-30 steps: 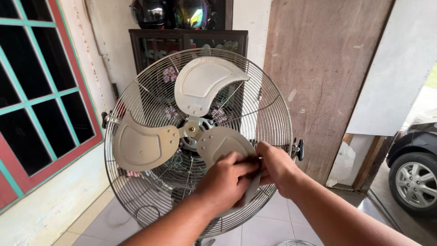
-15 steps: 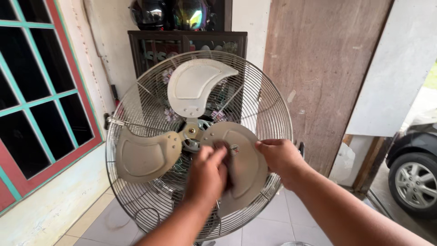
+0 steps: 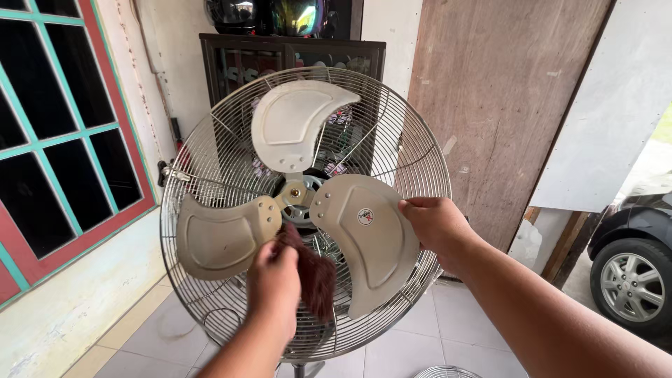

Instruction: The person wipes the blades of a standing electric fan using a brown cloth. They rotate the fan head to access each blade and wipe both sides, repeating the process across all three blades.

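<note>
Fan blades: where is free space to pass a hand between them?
Open gaps: between the top blade and the left blade, and right of the top blade, above the right hand. Crowded: the lower middle, where the left hand holds a brown cloth.

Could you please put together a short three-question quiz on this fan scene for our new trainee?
1. True or false: the right hand grips the edge of the lower right blade of the fan.
2. What does the left hand hold? A) a screwdriver B) a dark brown cloth C) a spray bottle
3. Fill in: the rear wire guard is in place behind the blades, and the fan carries ___ blades.

Key
1. True: its fingers pinch the blade's outer edge.
2. B: the cloth hangs from the hand, just below the hub.
3. Three.
</note>
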